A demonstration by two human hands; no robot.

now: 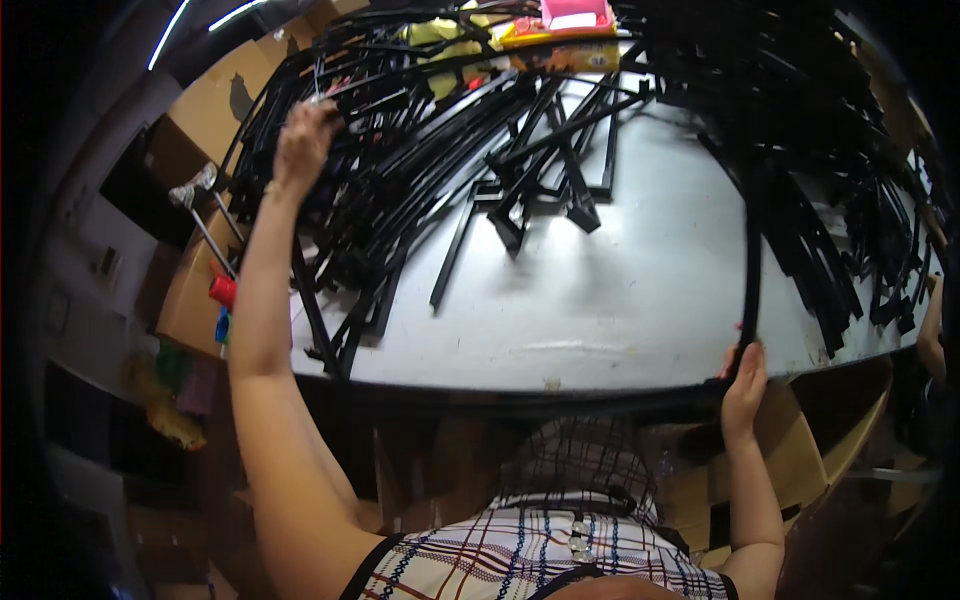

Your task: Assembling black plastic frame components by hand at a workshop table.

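Note:
My right hand (pixel 745 385) is at the near right edge of the table, its fingers wrapped round a long black strip (pixel 752 265). The strip rises from the hand toward the dark heap at the far right, where its other end is lost. Stretched out to the far left, my left hand (pixel 303 145) has its fingers pinched together over a pile of black strips (pixel 400 195). A small pale glint shows at its fingertips, but what they hold is too small to make out. Several angled black frame pieces (pixel 545 160) lie just right of that pile.
The white table (pixel 640 300) carries more black strips (pixel 815 250) on its right side. A yellow and pink bin (pixel 565 40) stands at the back. Cardboard boxes (pixel 800 440) are below the table at right. Another person's arm (pixel 932 330) shows at the far right.

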